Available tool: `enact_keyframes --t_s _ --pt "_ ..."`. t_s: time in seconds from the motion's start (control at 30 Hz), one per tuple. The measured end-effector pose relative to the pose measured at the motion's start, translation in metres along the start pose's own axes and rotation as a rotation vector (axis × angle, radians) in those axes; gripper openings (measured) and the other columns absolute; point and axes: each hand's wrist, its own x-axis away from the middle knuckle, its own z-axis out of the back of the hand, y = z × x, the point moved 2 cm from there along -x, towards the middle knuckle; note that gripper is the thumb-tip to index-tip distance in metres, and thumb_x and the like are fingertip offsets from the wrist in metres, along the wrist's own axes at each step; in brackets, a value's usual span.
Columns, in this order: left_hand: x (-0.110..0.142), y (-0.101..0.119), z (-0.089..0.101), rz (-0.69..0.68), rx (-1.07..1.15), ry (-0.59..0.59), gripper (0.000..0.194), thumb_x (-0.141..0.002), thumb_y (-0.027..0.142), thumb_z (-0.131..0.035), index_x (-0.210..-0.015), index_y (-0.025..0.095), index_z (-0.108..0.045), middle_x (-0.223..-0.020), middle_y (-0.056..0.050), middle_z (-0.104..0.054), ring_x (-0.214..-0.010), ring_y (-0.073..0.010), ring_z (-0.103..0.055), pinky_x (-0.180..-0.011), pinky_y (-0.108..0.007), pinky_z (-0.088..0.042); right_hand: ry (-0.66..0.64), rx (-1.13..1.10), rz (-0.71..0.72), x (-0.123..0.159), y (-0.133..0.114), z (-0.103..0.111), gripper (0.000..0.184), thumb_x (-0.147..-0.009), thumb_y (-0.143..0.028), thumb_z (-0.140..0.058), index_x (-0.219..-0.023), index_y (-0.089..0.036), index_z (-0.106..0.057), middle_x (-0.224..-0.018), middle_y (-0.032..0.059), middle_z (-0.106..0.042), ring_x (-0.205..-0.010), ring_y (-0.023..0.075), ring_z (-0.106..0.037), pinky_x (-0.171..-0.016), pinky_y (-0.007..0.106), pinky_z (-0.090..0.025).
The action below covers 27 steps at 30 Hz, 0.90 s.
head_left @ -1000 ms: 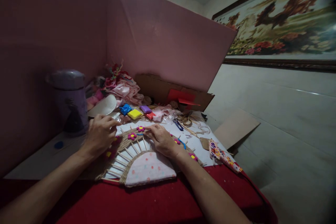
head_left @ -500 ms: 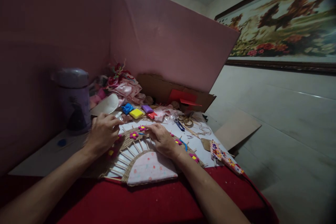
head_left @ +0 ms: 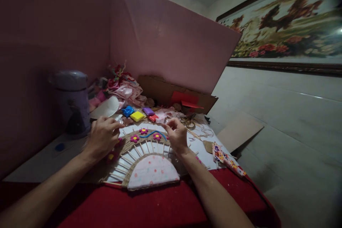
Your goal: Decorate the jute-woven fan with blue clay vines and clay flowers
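A half-round fan of thin sticks, with a woven twine band (head_left: pixel 130 145) and a dotted white fabric centre (head_left: pixel 153 171), lies near the table's front edge. Magenta clay flowers with yellow middles, such as this clay flower (head_left: pixel 134 138), sit along the band. A wavy blue clay strand (head_left: pixel 151 134) runs between flowers near the top. My left hand (head_left: pixel 104 137) is closed over the fan's upper left, fingertips curled by the stick ends; what they grip is hidden. Above the band's right part, my right hand (head_left: pixel 176 137) pinches thumb and forefinger together, any content too small to see.
Wrapped clay packs, including a yellow pack (head_left: pixel 137 115), lie behind the fan. A lilac flask (head_left: pixel 71 103) stands at left, near a blue clay piece (head_left: pixel 60 147). Fabric scraps (head_left: pixel 125 91) pile up behind. At right lies a flower-patterned cloth piece (head_left: pixel 228 160).
My right hand has lifted off the top of the band and shifted right, uncovering the blue strand and a flower. My left hand stays at the fan's upper left.
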Motion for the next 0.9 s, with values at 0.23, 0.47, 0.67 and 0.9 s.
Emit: enact_keyframes --t_s 0.23,0.47,0.67,0.9 --pt "-0.001 -0.005 -0.004 -0.019 -0.011 -0.019 0.03 -0.078 0.019 -0.045 -0.086 0.022 -0.074 -0.093 -0.01 -0.069 -0.095 -0.031 -0.05 -0.078 -0.044 -0.036 0.107 -0.099 -0.068 -0.009 0.015 0.012 0.019 -0.079 -0.033 -0.058 -0.069 -0.018 -0.057 -0.06 -0.0026 -0.056 -0.057 0.0123 -0.05 -0.058 0.024 -0.038" --pt "-0.001 -0.006 -0.003 -0.034 -0.019 -0.024 0.03 -0.077 0.021 -0.044 -0.084 0.023 -0.073 -0.093 -0.009 -0.069 -0.094 -0.0306 -0.05 -0.076 -0.043 -0.036 0.2 -0.029 -0.047 -0.017 0.016 0.024 0.027 -0.085 -0.039 -0.049 -0.066 -0.019 -0.049 -0.057 -0.0051 -0.047 -0.054 0.011 -0.043 -0.056 0.022 -0.035" --pt "0.0 -0.004 0.0 -0.052 -0.057 -0.026 0.029 -0.078 0.02 -0.044 -0.085 0.023 -0.071 -0.091 -0.008 -0.07 -0.095 -0.0314 -0.049 -0.076 -0.043 -0.036 -0.05 0.075 -0.067 -0.02 0.027 0.02 0.036 -0.093 -0.036 -0.034 -0.065 -0.021 -0.052 -0.054 -0.0037 -0.053 -0.055 0.013 -0.051 -0.057 0.022 -0.038" --pt "0.0 -0.005 -0.001 -0.058 -0.046 -0.025 0.03 -0.078 0.02 -0.043 -0.085 0.021 -0.071 -0.092 -0.009 -0.069 -0.094 -0.0326 -0.049 -0.076 -0.044 -0.036 -0.455 0.272 0.117 -0.01 0.029 0.003 0.021 -0.095 -0.027 -0.04 -0.088 -0.02 -0.057 -0.089 0.0038 -0.068 -0.087 0.0169 -0.057 -0.078 0.028 -0.04"
